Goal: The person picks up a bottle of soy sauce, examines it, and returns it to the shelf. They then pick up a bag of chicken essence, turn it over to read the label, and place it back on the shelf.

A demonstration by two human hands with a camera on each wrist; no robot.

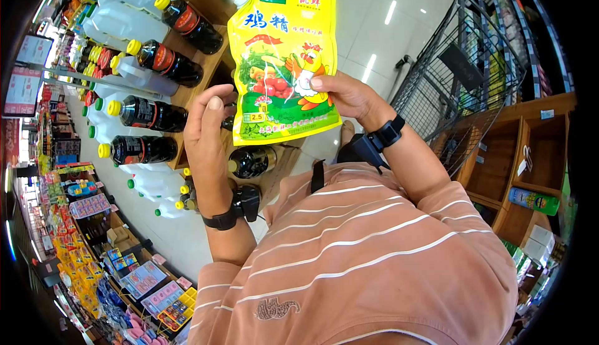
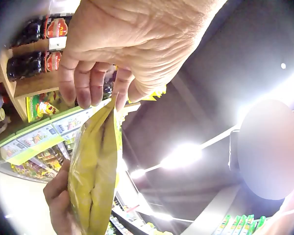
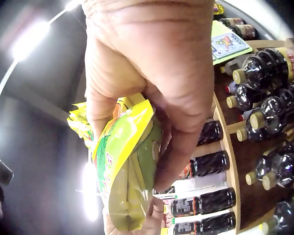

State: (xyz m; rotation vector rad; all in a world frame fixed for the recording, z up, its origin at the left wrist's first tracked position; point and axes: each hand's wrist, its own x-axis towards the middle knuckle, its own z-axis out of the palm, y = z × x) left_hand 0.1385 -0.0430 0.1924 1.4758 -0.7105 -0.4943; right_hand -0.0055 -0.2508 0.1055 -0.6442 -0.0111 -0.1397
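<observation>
A yellow bag of chicken bouquet seasoning (image 1: 284, 64), printed with a cartoon chicken and vegetables, is held up facing the head camera. My right hand (image 1: 349, 95) grips its right edge, thumb on the printed front and fingers hidden behind. At the opposite edge is my left hand (image 1: 209, 126), its thumb raised just beside the bag and its fingertips reaching the side. Seen edge-on in the left wrist view, the bag (image 2: 95, 181) is plump, with the left fingers (image 2: 81, 85) loosely bent around its near edge. The right wrist view shows the right hand (image 3: 152, 63) over the bag (image 3: 130, 171).
Dark bottles with yellow caps (image 1: 163, 61) stand on a wooden shelf at left, beside large white jugs (image 1: 128, 23). A wire shopping cart (image 1: 462, 76) is at right, near a wooden shelf unit (image 1: 486, 157) holding a green can (image 1: 533, 201). Snack displays (image 1: 78, 264) line the lower left.
</observation>
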